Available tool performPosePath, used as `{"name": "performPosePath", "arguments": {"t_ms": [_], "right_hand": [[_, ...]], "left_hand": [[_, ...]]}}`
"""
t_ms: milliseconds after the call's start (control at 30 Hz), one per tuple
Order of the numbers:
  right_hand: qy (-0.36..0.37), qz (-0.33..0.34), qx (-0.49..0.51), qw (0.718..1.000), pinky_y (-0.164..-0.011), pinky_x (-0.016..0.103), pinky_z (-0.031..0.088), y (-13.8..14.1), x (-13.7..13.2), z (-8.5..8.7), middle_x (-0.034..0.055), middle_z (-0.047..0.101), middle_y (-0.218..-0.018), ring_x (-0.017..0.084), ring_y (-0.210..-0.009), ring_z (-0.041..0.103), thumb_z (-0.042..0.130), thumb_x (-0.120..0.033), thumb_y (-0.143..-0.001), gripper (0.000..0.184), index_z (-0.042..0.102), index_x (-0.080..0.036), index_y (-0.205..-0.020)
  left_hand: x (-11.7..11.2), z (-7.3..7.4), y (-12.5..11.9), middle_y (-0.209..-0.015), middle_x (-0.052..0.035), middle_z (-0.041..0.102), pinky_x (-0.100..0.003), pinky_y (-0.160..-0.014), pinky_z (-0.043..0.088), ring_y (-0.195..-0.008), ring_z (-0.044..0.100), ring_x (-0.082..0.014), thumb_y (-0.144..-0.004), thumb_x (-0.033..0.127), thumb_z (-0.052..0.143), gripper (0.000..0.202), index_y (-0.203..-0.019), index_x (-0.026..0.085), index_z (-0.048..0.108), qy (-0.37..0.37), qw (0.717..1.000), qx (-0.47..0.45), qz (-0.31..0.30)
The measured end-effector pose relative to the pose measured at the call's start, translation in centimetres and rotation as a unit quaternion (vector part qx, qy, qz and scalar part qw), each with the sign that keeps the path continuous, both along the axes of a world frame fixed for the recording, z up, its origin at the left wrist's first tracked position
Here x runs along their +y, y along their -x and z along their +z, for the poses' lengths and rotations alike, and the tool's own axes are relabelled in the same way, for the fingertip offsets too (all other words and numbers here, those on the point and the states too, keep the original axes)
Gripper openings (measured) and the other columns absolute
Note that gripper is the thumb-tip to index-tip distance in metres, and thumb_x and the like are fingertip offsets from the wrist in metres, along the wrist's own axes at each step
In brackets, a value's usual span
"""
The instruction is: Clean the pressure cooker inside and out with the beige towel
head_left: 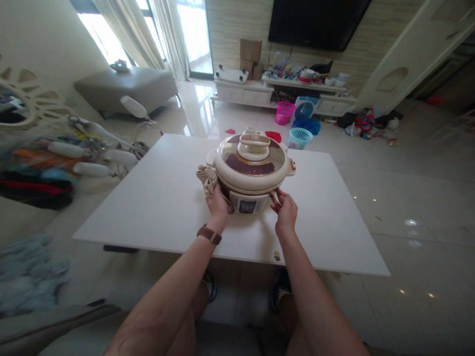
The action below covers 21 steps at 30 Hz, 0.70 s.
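A cream electric pressure cooker (pixel 237 184) with a handled, see-through lid (pixel 256 165) stands on the white table (pixel 156 198). A control panel (pixel 248 205) on its front faces me. My left hand (pixel 217 203), below a brown-strapped watch, is closed on a crumpled beige cloth (pixel 208 179) against the cooker's left side. At the cooker's right front, my right hand (pixel 285 210) has its fingers curled against the underside of the rim. Part of those fingertips is hidden by the cooker. The lid sits on top of the cooker.
A small cartoon sticker (pixel 276 255) is near the table's front edge. Beyond the table are a light-blue basket (pixel 300 137), a pink basket (pixel 284 113) and a cluttered TV cabinet (pixel 245 94). White-padded metal arms (pixel 120 158) stand at the left. A grey bench (pixel 126 86) is by the window.
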State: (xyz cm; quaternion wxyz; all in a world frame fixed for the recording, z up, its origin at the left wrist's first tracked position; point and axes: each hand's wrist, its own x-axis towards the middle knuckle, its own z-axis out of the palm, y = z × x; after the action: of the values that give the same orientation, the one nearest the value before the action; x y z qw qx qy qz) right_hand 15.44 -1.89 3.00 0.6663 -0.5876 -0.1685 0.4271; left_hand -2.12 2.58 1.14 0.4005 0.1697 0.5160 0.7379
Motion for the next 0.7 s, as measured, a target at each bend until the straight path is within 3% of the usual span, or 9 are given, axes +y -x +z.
{"name": "performPosePath", "arguments": {"t_ms": [67,167,333,500,700], "right_hand": [[-0.001,0.003,-0.004,1.000,-0.061,0.022,0.048,0.0,0.0,-0.1,0.0042,0.079,-0.111,0.023,-0.100,0.077,0.060,-0.035,-0.067,0.038,0.076,-0.021,-0.098],[-0.006,0.008,-0.015,1.000,-0.064,0.022,0.047,-0.1,0.0,0.0,0.0037,0.080,-0.104,0.023,-0.099,0.077,0.060,-0.033,-0.067,0.038,0.077,-0.021,-0.098],[-0.009,0.008,-0.040,0.999,-0.072,0.026,0.046,-0.1,-0.2,0.3,0.0046,0.080,-0.109,0.023,-0.101,0.076,0.059,-0.032,-0.070,0.036,0.079,-0.022,-0.098],[-0.011,0.022,-0.050,0.998,-0.075,0.028,0.048,-0.2,-0.6,0.3,0.0035,0.079,-0.112,0.022,-0.103,0.072,0.060,-0.034,-0.068,0.040,0.080,-0.024,-0.101],[0.002,0.051,-0.048,0.998,-0.076,0.030,0.052,-0.7,-1.4,-0.3,0.0048,0.079,-0.115,0.023,-0.107,0.068,0.063,-0.037,-0.066,0.040,0.081,-0.025,-0.099]], "left_hand": [[0.4,-0.8,0.3,-0.128,-0.0097,0.074,-0.040,-0.114,0.050,-0.130,0.065,-0.0248,-0.090,0.028,0.068,0.025,-0.112,0.020,0.073,0.045,0.998,-0.031,-0.019],[0.7,-1.2,0.8,-0.126,-0.0103,0.075,-0.041,-0.109,0.054,-0.125,0.067,-0.0247,-0.089,0.028,0.069,0.024,-0.110,0.019,0.073,0.049,0.997,-0.056,-0.037],[1.0,0.1,1.5,-0.123,-0.0093,0.075,-0.038,-0.107,0.055,-0.122,0.069,-0.0241,-0.087,0.021,0.068,0.019,-0.105,0.019,0.074,0.013,0.995,-0.091,-0.034],[2.8,0.7,2.6,-0.114,-0.0067,0.077,-0.037,-0.106,0.055,-0.112,0.072,-0.0211,-0.087,0.020,0.065,0.021,-0.105,0.017,0.074,-0.039,0.995,-0.084,-0.039],[4.3,1.2,5.2,-0.102,-0.0095,0.079,-0.037,-0.101,0.058,-0.102,0.075,-0.0213,-0.095,0.025,0.052,0.024,-0.104,0.014,0.071,-0.007,0.974,-0.205,-0.100]]}}
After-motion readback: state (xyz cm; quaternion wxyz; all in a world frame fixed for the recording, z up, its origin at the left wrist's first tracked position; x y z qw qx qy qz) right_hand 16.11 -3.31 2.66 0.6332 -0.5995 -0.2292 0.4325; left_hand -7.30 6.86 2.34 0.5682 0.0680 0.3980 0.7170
